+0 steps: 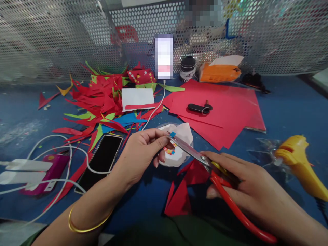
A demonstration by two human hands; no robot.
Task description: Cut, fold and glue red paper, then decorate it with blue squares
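My right hand is wrapped round red-handled scissors, whose blades point up and left. A small blue paper piece sits at the blade tips. My left hand is pinched beside the tips; what its fingers hold is too small to make out. Below the blades lies a round dish lined with white paper, with small red, yellow and blue pieces in it. Red paper offcuts lie nearer me on the blue table.
Red sheets with black keys lie behind. Red and green scraps, a dark phone and a purple power bank with cables are left. A yellow glue gun lies right. Perforated metal mesh stands behind.
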